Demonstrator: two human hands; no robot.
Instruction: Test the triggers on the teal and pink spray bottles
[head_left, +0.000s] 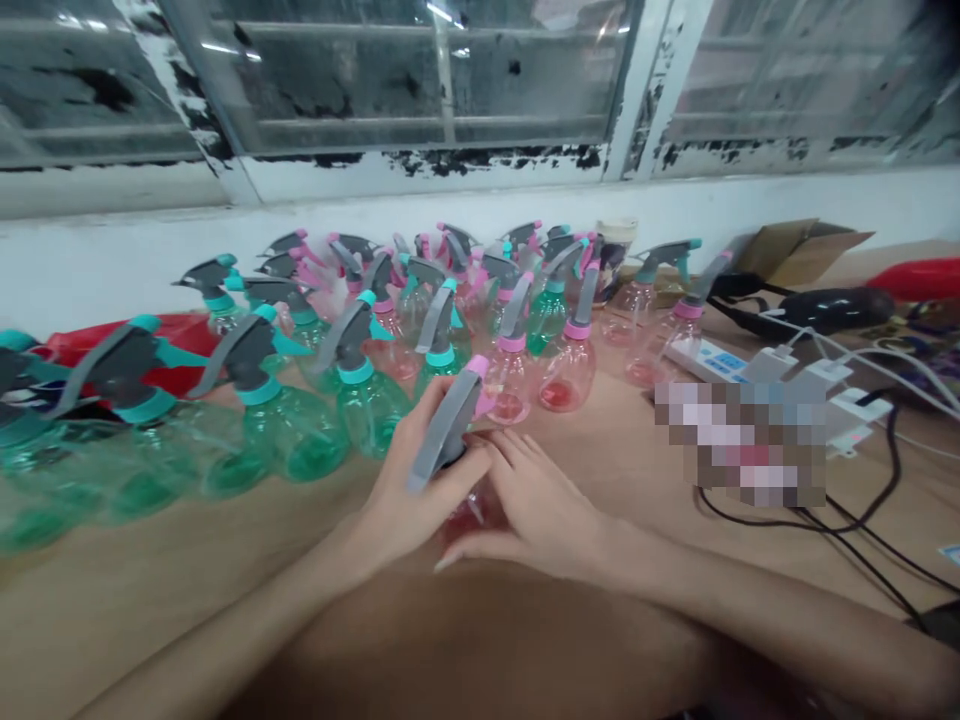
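Note:
Both of my hands are on a pink spray bottle [448,425] with a grey head and a pink nozzle, close in front of me at the middle of the table. My left hand [420,490] is wrapped round the bottle's neck, just under the head. Against the clear pink body, my right hand [544,515] curls from the right side, its thumb pointing left along the bottom. Fingers cover the collar and most of the body. Just beyond stand a green spray bottle [367,410] with a turquoise collar and a pink spray bottle [566,370].
Several more green spray bottles [296,435] line the left side, with others crowded toward the wall. On the right lie a power strip [705,358] with plugs, black cables [896,470] and a blurred-out patch. A cardboard box [795,250] and a red object [919,278] sit farther back.

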